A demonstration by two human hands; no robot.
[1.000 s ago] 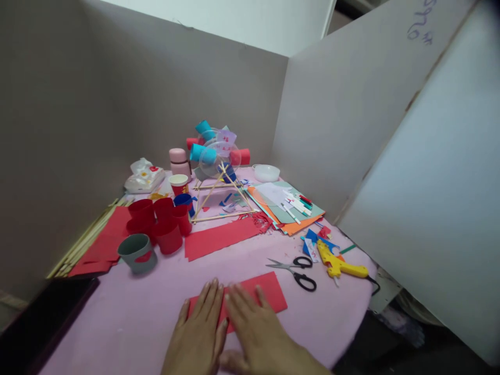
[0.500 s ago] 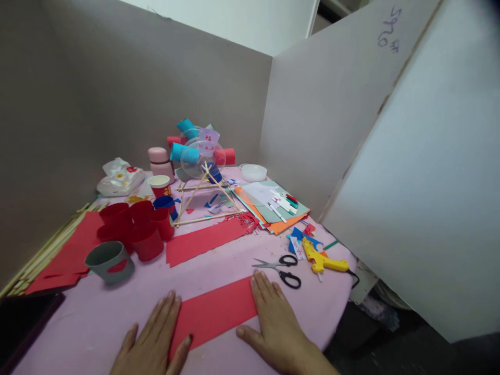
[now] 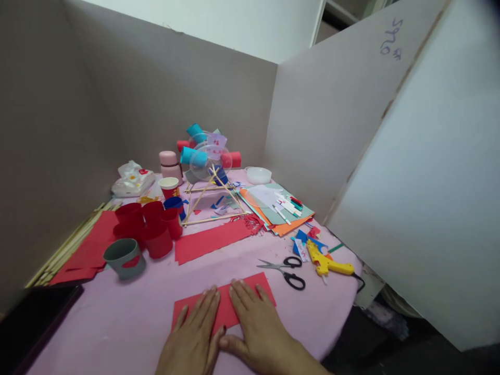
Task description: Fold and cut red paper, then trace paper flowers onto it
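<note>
A red paper strip (image 3: 261, 290) lies near the front edge of the pink table (image 3: 117, 323). My left hand (image 3: 193, 338) rests flat on its left half, fingers stretched out. My right hand (image 3: 255, 328) lies flat on the middle of the strip, fingers spread, thumb touching the left hand. Both hands press on the paper and hold nothing. Black-handled scissors (image 3: 287, 271) lie just beyond the right hand.
A yellow glue gun (image 3: 326, 263) lies right of the scissors. Red cups (image 3: 150, 224), a grey cup (image 3: 125, 256), a second red strip (image 3: 213, 239), a stick-and-cup wheel model (image 3: 209, 166), stacked papers with markers (image 3: 279, 208) and bamboo sticks (image 3: 64, 247) fill the table. Cardboard walls enclose it.
Half a second ago my hands were spread apart at the ends of the red strip; now they have slid back together at its middle. The view shifted slightly.
</note>
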